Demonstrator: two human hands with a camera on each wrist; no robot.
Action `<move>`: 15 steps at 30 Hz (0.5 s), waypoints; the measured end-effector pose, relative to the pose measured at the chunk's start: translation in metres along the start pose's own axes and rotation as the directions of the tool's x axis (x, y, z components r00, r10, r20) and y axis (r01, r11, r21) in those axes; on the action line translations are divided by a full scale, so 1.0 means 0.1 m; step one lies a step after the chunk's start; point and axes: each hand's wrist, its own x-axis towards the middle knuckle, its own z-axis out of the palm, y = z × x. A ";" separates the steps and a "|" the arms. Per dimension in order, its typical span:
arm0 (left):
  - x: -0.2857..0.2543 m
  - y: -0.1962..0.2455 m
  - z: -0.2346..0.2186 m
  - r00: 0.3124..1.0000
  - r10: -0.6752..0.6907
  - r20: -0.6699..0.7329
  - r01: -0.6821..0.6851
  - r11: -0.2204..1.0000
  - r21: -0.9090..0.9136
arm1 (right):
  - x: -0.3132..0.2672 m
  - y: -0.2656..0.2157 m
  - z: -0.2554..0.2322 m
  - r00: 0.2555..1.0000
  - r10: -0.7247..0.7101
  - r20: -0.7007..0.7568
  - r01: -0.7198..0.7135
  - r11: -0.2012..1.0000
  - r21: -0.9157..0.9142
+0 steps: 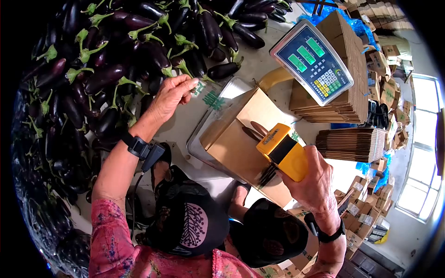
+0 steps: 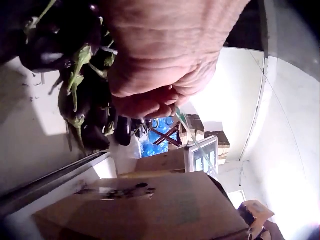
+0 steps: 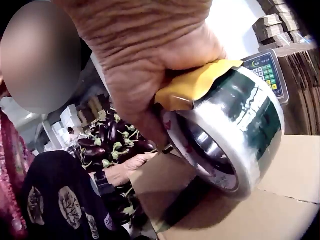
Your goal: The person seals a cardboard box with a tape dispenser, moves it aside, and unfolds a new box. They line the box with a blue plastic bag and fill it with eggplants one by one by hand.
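Ten o'clock from the box (image 1: 232, 125), tape (image 1: 213, 99) is held by the left hand (image 1: 172, 96); at four, its cutter (image 1: 283, 152) by the right hand (image 1: 311, 180).

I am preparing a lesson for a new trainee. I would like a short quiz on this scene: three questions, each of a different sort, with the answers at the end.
1. Multiple choice. What does the right hand hold?
A) a knife
B) a yellow tape dispenser
C) a marker pen

2. True or false. The scale display is dark, with no digits lit.

3. Fill the gap. The left hand pinches a clear tape strip that carries print in the colour ____.

Key: 1. B. 2. False; its digit windows are lit. 3. Green.
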 end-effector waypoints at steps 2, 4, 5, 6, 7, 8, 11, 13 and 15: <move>0.02 -0.17 0.01 0.999 0.045 0.010 -0.045 0.997 0.062 | 0.03 -0.05 0.01 1.000 -0.009 -0.002 0.009 1.000 -0.002; 0.04 -0.37 0.04 0.998 0.056 0.008 -0.057 0.993 0.100 | 0.06 -0.08 0.02 1.000 -0.008 0.003 0.008 1.000 -0.010; 0.07 -0.46 0.10 0.999 0.047 -0.001 -0.047 0.993 0.108 | 0.08 -0.08 0.03 1.000 -0.006 0.009 0.006 1.000 -0.016; 0.10 -0.57 0.16 0.999 0.039 -0.011 -0.038 0.992 0.117 | 0.11 -0.08 0.04 1.000 -0.004 0.013 0.004 1.000 -0.022; 0.17 -0.74 0.20 1.000 0.010 -0.010 -0.008 0.987 0.163 | 0.13 -0.07 0.06 1.000 -0.009 0.014 0.010 0.999 -0.032; 0.15 -0.77 0.26 1.000 0.025 -0.002 -0.024 0.973 0.228 | 0.13 -0.04 0.09 1.000 -0.013 0.014 0.014 0.999 -0.042; 0.09 -0.86 0.50 0.990 0.130 0.051 -0.140 0.899 0.416 | 0.11 -0.03 0.13 1.000 -0.009 0.005 0.009 0.998 -0.054; 0.12 -1.05 0.60 0.955 0.275 0.110 -0.291 0.798 0.528 | 0.11 0.00 0.15 1.000 -0.020 -0.006 0.020 0.998 -0.052; 0.18 -1.13 0.56 0.870 0.390 0.300 -0.475 0.507 0.719 | 0.11 0.02 0.18 1.000 -0.022 -0.019 0.021 0.999 -0.030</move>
